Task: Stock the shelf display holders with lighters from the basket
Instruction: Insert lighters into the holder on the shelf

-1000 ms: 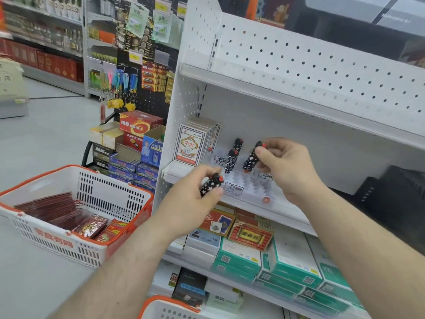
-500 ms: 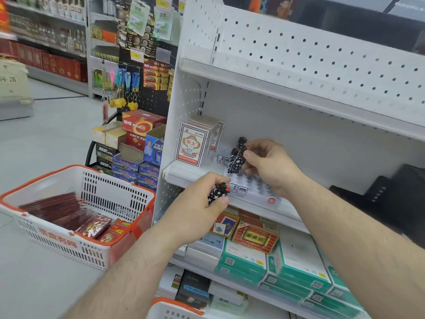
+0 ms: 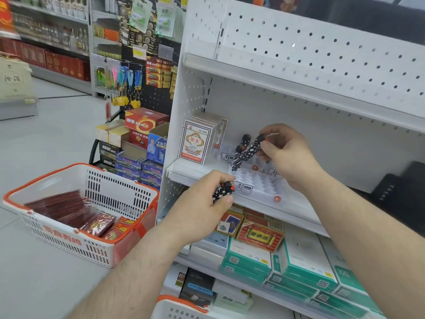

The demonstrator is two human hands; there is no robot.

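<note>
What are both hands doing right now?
Left hand: holding a star-patterned lighter.
Right hand: pinching a diamond-patterned lighter above the display tray.

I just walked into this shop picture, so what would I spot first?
Probably the two hands in the middle: the right hand pinches a black patterned lighter over the clear holder tray on the shelf, and the left hand grips a starry lighter just below. At left sits a white-and-orange basket.

head view, angled down, close to shelf [image 3: 230, 178]
</note>
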